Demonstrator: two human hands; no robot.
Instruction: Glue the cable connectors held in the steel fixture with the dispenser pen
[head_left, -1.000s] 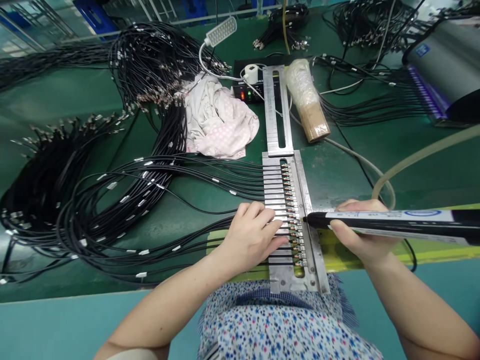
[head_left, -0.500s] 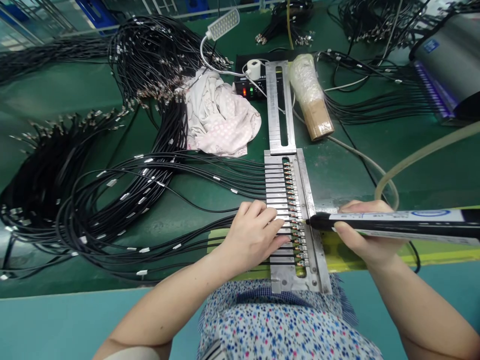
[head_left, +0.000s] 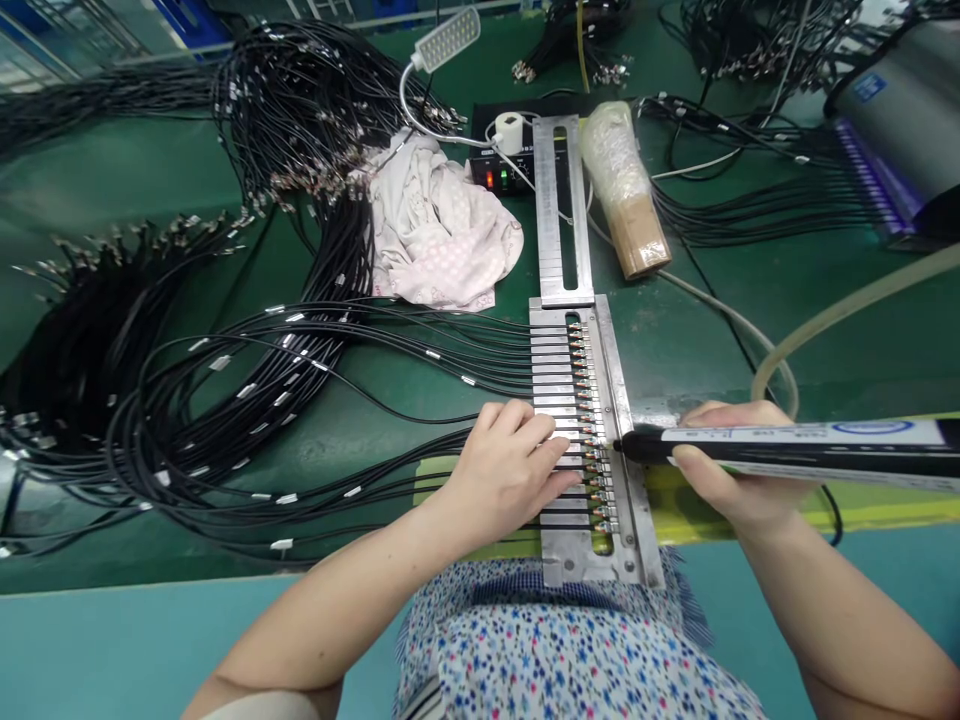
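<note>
A slotted metal fixture (head_left: 552, 548) lies at the bench's front edge, with several black cables (head_left: 442, 352) laid side by side across it. Their metal cable ends (head_left: 583, 362) line up over a long slot. My left hand (head_left: 504, 462) rests palm down on the cables and the fixture's left part, fingers slightly bent, thumb apart. On the right, my right hand (head_left: 739, 470) is closed around a black pen-shaped tool (head_left: 787, 447) with a white label. The tool lies nearly level, its tapered tip at the cable ends beside my left fingers. Whether it touches them I cannot tell.
Large bundles of black cables (head_left: 300, 110) lie on the left. Behind the fixture are a crumpled cloth (head_left: 442, 225), a lamp (head_left: 448, 40), a black control box (head_left: 517, 178) and a wrapped block (head_left: 626, 190). A pale hose (head_left: 840, 315) curves at right, near a grey machine (head_left: 896, 120).
My hands, the tool and the fixture keep practically the same places. The view has shifted very slightly.
</note>
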